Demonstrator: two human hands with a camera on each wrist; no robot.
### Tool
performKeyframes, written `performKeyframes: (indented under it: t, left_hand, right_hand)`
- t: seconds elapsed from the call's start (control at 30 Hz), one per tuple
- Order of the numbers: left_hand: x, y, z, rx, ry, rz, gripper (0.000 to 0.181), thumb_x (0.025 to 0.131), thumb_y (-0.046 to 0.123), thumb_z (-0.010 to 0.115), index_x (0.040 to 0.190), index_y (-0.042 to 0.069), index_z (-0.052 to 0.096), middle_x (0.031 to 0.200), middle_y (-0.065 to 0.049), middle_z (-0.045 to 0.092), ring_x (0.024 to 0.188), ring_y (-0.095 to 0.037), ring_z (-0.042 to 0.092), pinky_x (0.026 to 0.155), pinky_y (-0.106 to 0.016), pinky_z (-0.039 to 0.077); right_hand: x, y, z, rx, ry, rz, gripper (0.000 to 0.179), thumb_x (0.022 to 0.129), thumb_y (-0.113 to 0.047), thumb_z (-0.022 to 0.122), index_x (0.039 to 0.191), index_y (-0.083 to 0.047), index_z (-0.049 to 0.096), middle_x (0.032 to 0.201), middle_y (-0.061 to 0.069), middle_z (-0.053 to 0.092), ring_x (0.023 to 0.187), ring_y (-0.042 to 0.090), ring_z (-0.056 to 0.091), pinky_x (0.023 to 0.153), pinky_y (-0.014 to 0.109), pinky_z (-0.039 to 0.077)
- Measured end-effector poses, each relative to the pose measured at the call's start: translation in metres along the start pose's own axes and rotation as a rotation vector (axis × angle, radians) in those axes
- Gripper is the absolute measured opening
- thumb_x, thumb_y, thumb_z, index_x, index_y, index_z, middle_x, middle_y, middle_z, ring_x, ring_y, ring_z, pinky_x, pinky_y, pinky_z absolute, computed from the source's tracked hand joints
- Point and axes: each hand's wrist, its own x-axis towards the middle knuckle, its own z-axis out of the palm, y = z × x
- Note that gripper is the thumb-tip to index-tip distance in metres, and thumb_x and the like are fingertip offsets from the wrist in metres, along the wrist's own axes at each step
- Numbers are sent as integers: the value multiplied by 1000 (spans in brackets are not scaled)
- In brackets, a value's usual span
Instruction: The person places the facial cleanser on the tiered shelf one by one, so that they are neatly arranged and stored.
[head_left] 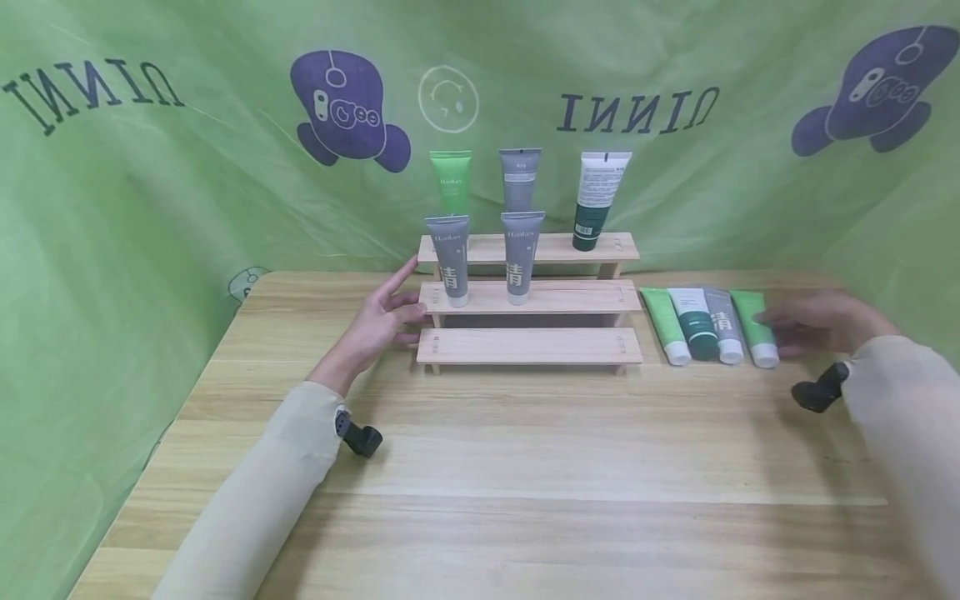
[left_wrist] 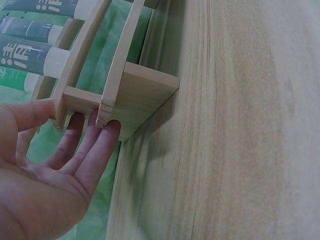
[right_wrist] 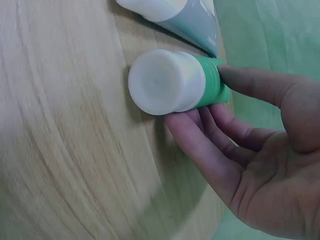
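At the left end of a three-tier wooden display stand (head_left: 528, 346), my left hand (head_left: 375, 325) grips the edge. In the left wrist view its thumb (left_wrist: 35, 114) lies against a board end, the other fingertips at the boards and side support. My right hand (head_left: 817, 321) holds a green squeeze tube with a white cap (right_wrist: 195, 82), thumb on one face and fingers along the opposite side. That tube is the rightmost in a row on the table. Beside it lie a grey tube (head_left: 723, 325), a white and dark green tube (head_left: 693, 321) and another green tube (head_left: 665, 325).
Two grey tubes (head_left: 452, 258) stand cap-down on the middle tier. Behind them on the top tier are a green tube (head_left: 452, 179), a grey tube (head_left: 519, 179) and a white and dark green tube (head_left: 600, 196). A green printed curtain (head_left: 247, 167) hangs behind the wooden table (head_left: 555, 467).
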Motion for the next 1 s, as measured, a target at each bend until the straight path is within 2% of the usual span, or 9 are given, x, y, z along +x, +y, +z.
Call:
performKeyframes:
  t: [0.2,0.43,0.67,0.77,0.9,1.0]
  left_hand:
    - [1,-1,-1,6,2,2,81,98,0,56,156,47,26,151,-24,37,125,-41,54,95,-53,55]
    - [1,-3,-1,9,1,7,81,99,0,55,156,47,25,151,-25,37,125,-42,54,94,-52,56]
    - [1,-4,-2,9,-3,8,81,99,-1,55,157,47,24,149,-25,40,124,-43,54,95,-52,56]
    - [0,-3,-2,16,-4,8,81,99,-1,54,157,46,24,149,-25,39,125,-43,53,95,-53,55]
    - [0,-2,-1,20,0,12,81,98,-1,55,157,47,25,149,-25,40,125,-42,54,94,-53,56]
    - [0,-1,-1,20,2,13,81,98,-1,55,157,46,26,148,-25,40,124,-42,54,94,-53,56]
  right_hand:
    - [-1,3,0,-37,-31,-15,48,102,-19,58,129,17,40,89,4,70,85,20,70,85,39,61]
    - [-1,8,2,-5,-22,-35,41,102,-17,58,124,15,45,89,5,70,84,19,70,84,37,61]
    - [-4,12,3,-72,-6,-87,51,103,-19,55,131,20,38,91,3,68,86,18,68,84,37,61]
    - [-4,15,3,-58,-6,-108,43,104,-18,54,128,17,43,92,3,68,87,18,68,84,37,61]
    - [-3,21,3,12,-11,-128,23,105,-14,52,117,5,54,93,4,67,87,17,68,84,36,61]
    - [-5,24,3,36,-22,-138,17,105,-12,51,114,2,57,95,5,67,88,16,68,84,35,60]
